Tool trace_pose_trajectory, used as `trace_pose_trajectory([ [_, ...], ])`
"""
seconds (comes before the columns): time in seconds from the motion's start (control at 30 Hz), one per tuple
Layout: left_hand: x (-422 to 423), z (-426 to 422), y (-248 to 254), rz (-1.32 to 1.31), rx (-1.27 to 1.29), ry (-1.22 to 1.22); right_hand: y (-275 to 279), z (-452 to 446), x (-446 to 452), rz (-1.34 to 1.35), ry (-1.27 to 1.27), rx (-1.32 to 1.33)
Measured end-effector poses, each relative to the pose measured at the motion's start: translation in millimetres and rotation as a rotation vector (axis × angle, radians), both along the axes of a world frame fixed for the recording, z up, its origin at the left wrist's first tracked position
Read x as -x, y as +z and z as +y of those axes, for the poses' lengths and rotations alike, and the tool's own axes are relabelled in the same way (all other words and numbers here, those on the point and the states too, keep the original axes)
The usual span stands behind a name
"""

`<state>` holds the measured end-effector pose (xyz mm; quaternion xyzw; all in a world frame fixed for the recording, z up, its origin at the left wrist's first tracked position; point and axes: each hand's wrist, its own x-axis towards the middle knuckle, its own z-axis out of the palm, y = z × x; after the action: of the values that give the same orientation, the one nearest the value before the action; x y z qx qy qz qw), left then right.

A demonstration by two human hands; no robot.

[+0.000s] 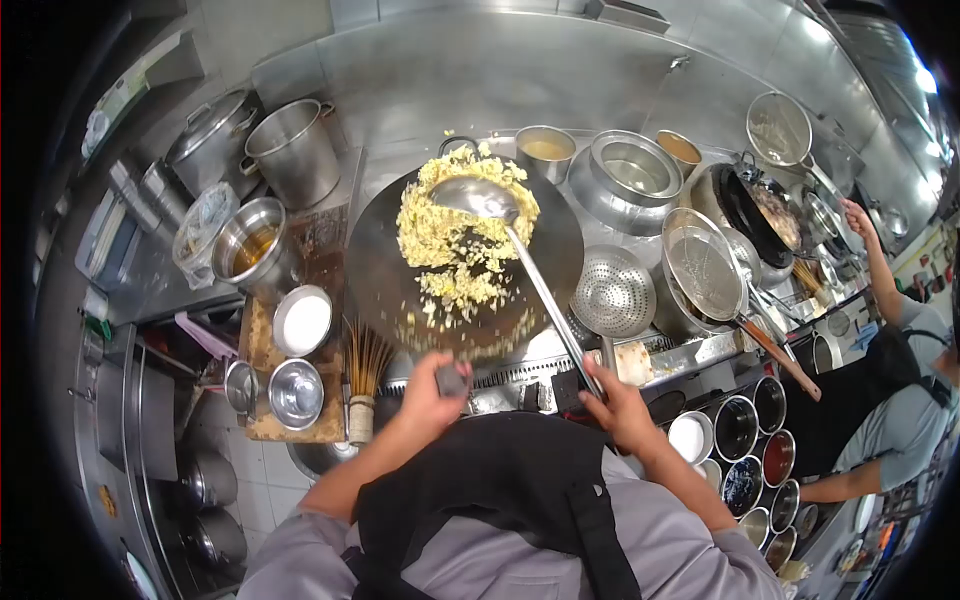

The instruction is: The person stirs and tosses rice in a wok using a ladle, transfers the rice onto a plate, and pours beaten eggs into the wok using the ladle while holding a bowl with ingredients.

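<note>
A large dark wok point(376, 268) sits on the stove before me, tilted so its food lies toward the far side. Yellow and white crumbly food point(430, 225), which looks like egg fried rice, is heaped in it, with loose bits blurred along the near side. My left hand point(432, 398) is closed around the wok's stubby grey handle at the near edge. In my right hand point(622, 408) is the long metal shaft of a ladle point(478, 196). The ladle's bowl rests face down against the heaped food.
A perforated skimmer point(613, 290) and a mesh strainer point(703, 265) lie right of the wok. Metal bowls point(296, 393) and a bamboo brush point(366, 365) stand left. Sauce pots point(737, 425) line the right, where another person point(905, 350) works at a second wok point(765, 205).
</note>
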<state>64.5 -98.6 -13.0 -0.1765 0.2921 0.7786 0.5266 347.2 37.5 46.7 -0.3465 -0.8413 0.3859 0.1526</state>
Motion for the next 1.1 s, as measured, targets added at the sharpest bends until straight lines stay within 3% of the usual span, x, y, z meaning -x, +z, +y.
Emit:
trace_pose_trajectory([
  [0.07,32.0,43.4,2.4,-0.072,0.014,0.057,-40.5,-19.8,-18.6,0.028,-0.006,0.016],
  [0.13,61.6,82.2,-18.2,0.016,-0.086,-0.029,-104.6,-16.3,-21.7,0.361,0.005,0.161],
  [0.23,65.2,107.4,-24.4,0.122,0.022,0.057,-94.7,-4.9,-12.1,0.175,-0.015,0.213],
  [0.3,52.7,80.0,-15.5,0.134,0.025,0.094,-43.3,-3.3,6.5,0.2,-0.007,0.18],
  [0.33,42.6,62.9,-10.5,0.152,0.027,0.118,-28.1,0.2,11.8,0.217,-0.118,0.299],
  [0.4,29.3,14.1,-20.0,0.021,-0.083,-0.027,-9.3,17.4,22.4,0.277,-0.236,0.425],
  [0.47,23.6,-37.5,-32.9,0.078,-0.131,-0.265,12.5,34.5,39.2,0.297,-0.262,0.402],
  [0.57,16.9,-83.2,-43.9,0.063,-0.138,-0.357,16.2,37.0,78.8,0.228,-0.331,0.395],
  [0.7,19.4,-105.1,-59.2,0.081,-0.136,-0.31,16.1,14.2,122.9,0.26,-0.132,0.796],
  [0.77,24.1,-112.1,-66.7,0.086,-0.151,-0.264,35.2,11.3,123.7,0.29,-0.092,0.838],
  [0.9,15.0,-123.0,-26.3,0.143,-0.067,-0.206,61.2,4.2,106.8,0.399,-0.021,0.806],
  [0.97,11.5,-122.9,-11.2,0.318,-0.085,-0.104,64.2,6.3,95.9,0.481,0.002,0.849],
  [1.0,13.4,-123.6,-13.1,0.317,-0.084,-0.098,67.5,4.7,92.4,0.553,0.024,1.024],
  [1.03,17.0,-124.5,-17.5,0.316,-0.124,-0.11,61.3,10.1,96.9,0.552,0.027,1.026],
  [1.1,20.3,-120.9,-28.8,0.317,-0.158,-0.134,32.3,32.1,111.9,0.393,-0.064,1.268],
])
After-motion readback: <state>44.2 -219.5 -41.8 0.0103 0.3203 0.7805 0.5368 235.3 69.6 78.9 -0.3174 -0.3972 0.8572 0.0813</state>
